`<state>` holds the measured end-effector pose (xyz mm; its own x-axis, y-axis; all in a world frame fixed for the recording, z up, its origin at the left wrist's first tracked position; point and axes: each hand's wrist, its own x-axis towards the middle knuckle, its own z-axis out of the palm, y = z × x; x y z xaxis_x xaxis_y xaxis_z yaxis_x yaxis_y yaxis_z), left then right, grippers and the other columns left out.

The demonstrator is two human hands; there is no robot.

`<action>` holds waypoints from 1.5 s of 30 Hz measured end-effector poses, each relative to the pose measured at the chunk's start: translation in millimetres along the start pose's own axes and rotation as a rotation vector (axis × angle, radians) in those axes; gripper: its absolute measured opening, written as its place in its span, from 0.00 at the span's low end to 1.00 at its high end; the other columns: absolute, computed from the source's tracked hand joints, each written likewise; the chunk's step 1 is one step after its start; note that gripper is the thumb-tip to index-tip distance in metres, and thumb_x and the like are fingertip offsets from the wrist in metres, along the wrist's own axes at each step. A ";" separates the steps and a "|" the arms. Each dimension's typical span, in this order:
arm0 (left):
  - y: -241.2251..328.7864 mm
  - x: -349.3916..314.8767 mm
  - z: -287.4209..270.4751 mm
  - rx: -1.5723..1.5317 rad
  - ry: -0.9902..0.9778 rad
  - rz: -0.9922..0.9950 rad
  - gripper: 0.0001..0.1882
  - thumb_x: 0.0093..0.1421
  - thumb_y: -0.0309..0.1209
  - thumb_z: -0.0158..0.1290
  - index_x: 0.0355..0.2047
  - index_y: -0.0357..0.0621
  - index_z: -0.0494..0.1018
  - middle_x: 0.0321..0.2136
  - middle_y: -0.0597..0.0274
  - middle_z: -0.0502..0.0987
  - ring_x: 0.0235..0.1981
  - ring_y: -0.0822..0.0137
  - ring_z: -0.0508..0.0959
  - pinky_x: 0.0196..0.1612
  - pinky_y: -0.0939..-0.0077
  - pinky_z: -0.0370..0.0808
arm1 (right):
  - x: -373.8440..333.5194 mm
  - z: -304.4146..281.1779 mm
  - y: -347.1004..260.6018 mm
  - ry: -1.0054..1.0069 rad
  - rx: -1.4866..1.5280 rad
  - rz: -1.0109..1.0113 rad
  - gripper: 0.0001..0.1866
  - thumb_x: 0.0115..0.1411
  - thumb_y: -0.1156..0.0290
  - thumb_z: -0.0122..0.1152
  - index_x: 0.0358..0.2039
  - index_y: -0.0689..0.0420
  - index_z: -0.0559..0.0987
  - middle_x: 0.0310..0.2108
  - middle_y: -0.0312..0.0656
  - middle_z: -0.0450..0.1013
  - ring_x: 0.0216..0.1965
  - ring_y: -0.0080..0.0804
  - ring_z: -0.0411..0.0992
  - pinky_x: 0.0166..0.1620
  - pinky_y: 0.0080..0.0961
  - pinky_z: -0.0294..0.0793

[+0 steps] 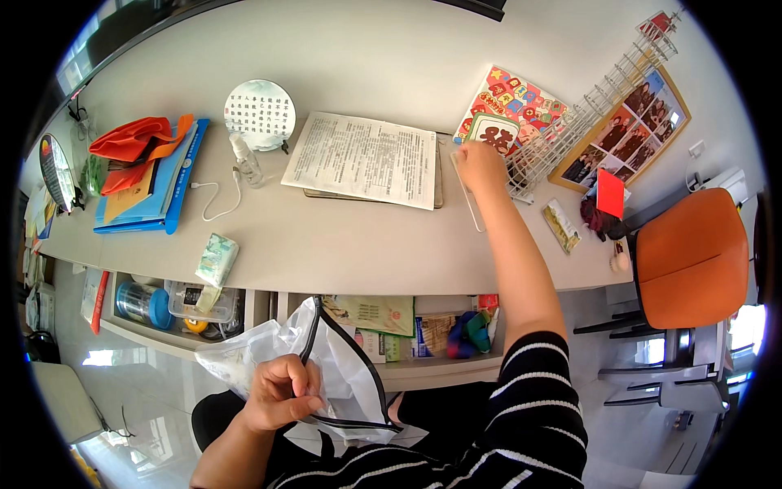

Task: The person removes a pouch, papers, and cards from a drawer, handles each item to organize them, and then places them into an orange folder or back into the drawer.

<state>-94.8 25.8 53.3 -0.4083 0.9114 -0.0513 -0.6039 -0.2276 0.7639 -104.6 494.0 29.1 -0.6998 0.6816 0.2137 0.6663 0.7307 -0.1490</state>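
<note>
My left hand (284,393) is closed on the edge of a translucent white zip bag (350,367) with a black zipper border. The bag's mouth gapes over the front of the desk, above my lap. My right hand (482,169) reaches to the back right of the desk, its fingers pinched at the upper end of a thin white cord (471,208). The cord trails down onto the desktop. Just behind those fingers, a square card (494,129) with a green border leans against a colourful red-and-pink board (521,102).
Printed sheets (366,159) lie mid-desk beside a clear spray bottle (246,161) and a round mirror-like disc (260,115). A tissue pack (217,258) sits near the front edge. Two drawers stand pulled out, one holding a blue-lidded jar (145,305). A wire tower (582,110) and orange chair (692,259) are right.
</note>
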 end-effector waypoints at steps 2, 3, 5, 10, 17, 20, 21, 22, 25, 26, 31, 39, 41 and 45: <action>0.0 3.2 1.3 0.018 -0.004 -0.004 0.14 0.48 0.13 0.56 0.22 0.42 0.62 0.22 0.61 0.69 0.24 0.73 0.68 0.29 0.82 0.66 | 25.5 17.1 5.6 0.015 0.057 -0.021 0.09 0.56 0.65 0.54 0.34 0.53 0.79 0.39 0.45 0.76 0.38 0.44 0.75 0.40 0.41 0.74; -1.0 3.7 0.6 0.021 -0.001 -0.003 0.14 0.48 0.13 0.56 0.22 0.42 0.62 0.22 0.61 0.69 0.24 0.73 0.67 0.29 0.82 0.65 | 35.6 25.4 6.5 -0.011 0.017 -0.020 0.09 0.57 0.65 0.53 0.35 0.51 0.79 0.39 0.45 0.76 0.40 0.44 0.74 0.40 0.41 0.73; -3.9 5.0 -3.2 0.029 0.004 0.000 0.14 0.48 0.12 0.55 0.22 0.42 0.62 0.22 0.61 0.69 0.24 0.73 0.66 0.28 0.82 0.64 | 52.9 40.0 8.3 -0.065 -0.033 -0.017 0.10 0.57 0.65 0.52 0.38 0.49 0.79 0.40 0.45 0.75 0.42 0.43 0.74 0.42 0.41 0.73; -2.9 5.7 -8.2 0.069 0.028 0.000 0.13 0.46 0.15 0.56 0.21 0.43 0.63 0.21 0.61 0.67 0.23 0.69 0.68 0.28 0.76 0.73 | 66.0 50.7 6.6 -0.063 -0.028 -0.034 0.13 0.57 0.67 0.50 0.40 0.46 0.80 0.39 0.45 0.76 0.41 0.43 0.74 0.42 0.39 0.74; -2.2 9.0 -5.0 0.026 0.023 -0.011 0.15 0.48 0.12 0.55 0.21 0.43 0.62 0.22 0.62 0.68 0.24 0.73 0.65 0.28 0.82 0.64 | 49.4 37.8 10.4 0.129 0.455 0.030 0.11 0.55 0.64 0.59 0.35 0.57 0.80 0.29 0.44 0.77 0.26 0.29 0.74 0.27 0.26 0.71; -0.7 7.0 -2.9 0.021 0.020 0.000 0.15 0.48 0.12 0.55 0.21 0.43 0.62 0.22 0.62 0.68 0.24 0.74 0.65 0.28 0.82 0.63 | 12.0 -9.8 -13.9 -0.191 1.150 0.288 0.12 0.55 0.65 0.62 0.34 0.61 0.79 0.22 0.36 0.72 0.17 0.20 0.65 0.23 0.20 0.64; -1.2 5.4 -3.0 0.023 0.017 0.004 0.15 0.48 0.12 0.55 0.21 0.43 0.62 0.22 0.62 0.68 0.24 0.74 0.65 0.28 0.82 0.63 | -2.3 -22.0 -20.9 -0.254 1.227 0.265 0.13 0.55 0.65 0.62 0.34 0.61 0.79 0.22 0.34 0.71 0.17 0.18 0.62 0.22 0.18 0.62; -2.5 4.3 -4.1 0.026 0.016 0.009 0.14 0.48 0.12 0.55 0.22 0.43 0.62 0.22 0.62 0.68 0.24 0.74 0.65 0.28 0.82 0.63 | -16.5 -33.0 -27.9 -0.320 1.303 0.242 0.13 0.55 0.65 0.62 0.35 0.62 0.79 0.21 0.33 0.69 0.17 0.15 0.59 0.21 0.16 0.60; -3.4 3.0 -7.6 0.072 -0.014 0.027 0.14 0.48 0.13 0.55 0.22 0.44 0.62 0.22 0.63 0.68 0.24 0.75 0.65 0.28 0.83 0.62 | -74.0 -70.3 -53.1 -0.577 1.445 0.117 0.11 0.57 0.66 0.60 0.34 0.62 0.79 0.22 0.33 0.71 0.17 0.14 0.59 0.21 0.13 0.58; -3.1 1.1 -7.0 0.086 0.001 0.028 0.14 0.48 0.14 0.55 0.22 0.44 0.62 0.23 0.63 0.68 0.24 0.75 0.65 0.28 0.83 0.62 | -97.4 -79.9 -64.9 -0.692 1.485 0.066 0.10 0.57 0.67 0.59 0.33 0.62 0.79 0.22 0.33 0.73 0.18 0.15 0.60 0.21 0.12 0.58; -0.6 -1.1 -0.3 0.098 -0.012 0.050 0.14 0.48 0.14 0.54 0.23 0.45 0.62 0.23 0.65 0.68 0.25 0.76 0.64 0.29 0.84 0.61 | -213.9 -97.9 -120.8 -1.128 1.000 -0.358 0.11 0.53 0.66 0.64 0.29 0.61 0.82 0.22 0.38 0.77 0.26 0.21 0.72 0.32 0.21 0.71; -13.0 22.2 -0.4 0.082 0.102 0.146 0.13 0.50 0.13 0.52 0.25 0.46 0.63 0.27 0.63 0.70 0.28 0.73 0.69 0.34 0.79 0.66 | -147.8 -32.2 -101.7 -0.453 0.817 -0.248 0.10 0.52 0.65 0.60 0.25 0.58 0.81 0.23 0.43 0.77 0.27 0.31 0.75 0.32 0.28 0.72; -15.6 38.2 3.5 0.038 0.065 0.122 0.13 0.51 0.13 0.51 0.26 0.46 0.63 0.28 0.62 0.71 0.33 0.69 0.73 0.38 0.76 0.69 | -85.6 -7.4 -63.9 -0.041 0.667 -0.134 0.10 0.52 0.65 0.58 0.26 0.57 0.81 0.24 0.44 0.77 0.29 0.38 0.76 0.33 0.32 0.73; -15.6 34.5 2.3 0.014 0.050 0.103 0.13 0.51 0.13 0.52 0.26 0.45 0.63 0.29 0.61 0.71 0.34 0.68 0.74 0.39 0.75 0.69 | 18.0 31.8 -21.6 0.190 0.235 0.027 0.10 0.55 0.66 0.53 0.33 0.53 0.81 0.31 0.46 0.77 0.36 0.44 0.75 0.38 0.37 0.74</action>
<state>-97.9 61.5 41.1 -0.5019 0.8649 -0.0035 -0.5474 -0.3145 0.7756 -139.8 491.7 5.5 -0.6069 0.6979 0.3801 0.5909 0.7162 -0.3714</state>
